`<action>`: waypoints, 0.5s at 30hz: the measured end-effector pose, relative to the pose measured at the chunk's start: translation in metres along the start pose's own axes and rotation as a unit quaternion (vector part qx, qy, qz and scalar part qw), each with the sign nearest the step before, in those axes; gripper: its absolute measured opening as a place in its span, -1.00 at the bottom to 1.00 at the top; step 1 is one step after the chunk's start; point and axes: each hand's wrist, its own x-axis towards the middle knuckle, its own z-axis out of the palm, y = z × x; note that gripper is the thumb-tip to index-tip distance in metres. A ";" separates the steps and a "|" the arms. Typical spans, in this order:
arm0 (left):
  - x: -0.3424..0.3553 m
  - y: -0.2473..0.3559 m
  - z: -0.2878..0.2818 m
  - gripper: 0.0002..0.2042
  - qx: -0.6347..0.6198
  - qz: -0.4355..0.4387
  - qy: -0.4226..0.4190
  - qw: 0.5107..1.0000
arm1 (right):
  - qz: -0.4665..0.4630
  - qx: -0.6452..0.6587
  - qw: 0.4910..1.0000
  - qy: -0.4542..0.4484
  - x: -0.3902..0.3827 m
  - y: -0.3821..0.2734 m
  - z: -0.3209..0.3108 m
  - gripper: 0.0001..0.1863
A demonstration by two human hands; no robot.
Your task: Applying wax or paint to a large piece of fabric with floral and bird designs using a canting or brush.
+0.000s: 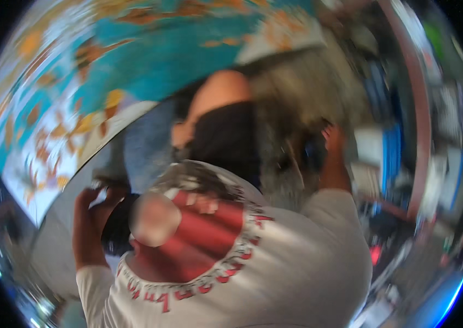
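Looks down, in the head view, over a white T-shirt (pixel 291 257) with a red print, to black shorts (pixel 226 131) and a bare knee (pixel 221 87), all softened by motion blur. Shows at the left the left hand (pixel 88 197), bent inward, with a small pale patch (pixel 99 199) right at its fingers; cannot tell whether gripping it or merely resting beside it. Shows at the right the right hand (pixel 332 136), reaching forward; too blurred to tell whether open or closed. Shows just left of it a dark object (pixel 312 148), low against the grey-brown floor (pixel 291 74); cannot tell whether touching. Spreads a teal and white patterned sheet (pixel 177 46) across the upper left, well apart from the right hand. Stands a blue-sided stack (pixel 391 158) farther right, inside a reddish-brown bar (pixel 420 109).
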 end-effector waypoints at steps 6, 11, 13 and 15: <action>-0.092 -0.039 0.017 -0.49 0.108 -0.228 0.075 0.965 | 0.138 0.023 0.936 0.324 -0.060 0.115 0.003 -0.63; -0.068 0.020 -0.003 -0.46 0.126 -0.208 0.079 0.967 | 0.158 -0.003 0.920 0.360 -0.075 0.136 -0.004 -0.73; -0.090 0.036 -0.023 -0.45 0.141 -0.230 0.091 0.959 | 0.180 -0.008 0.930 0.320 -0.064 0.174 0.017 -0.74; -0.137 0.054 -0.052 -0.44 0.170 -0.265 0.108 0.943 | 0.238 -0.032 0.933 0.267 -0.046 0.223 0.046 -0.73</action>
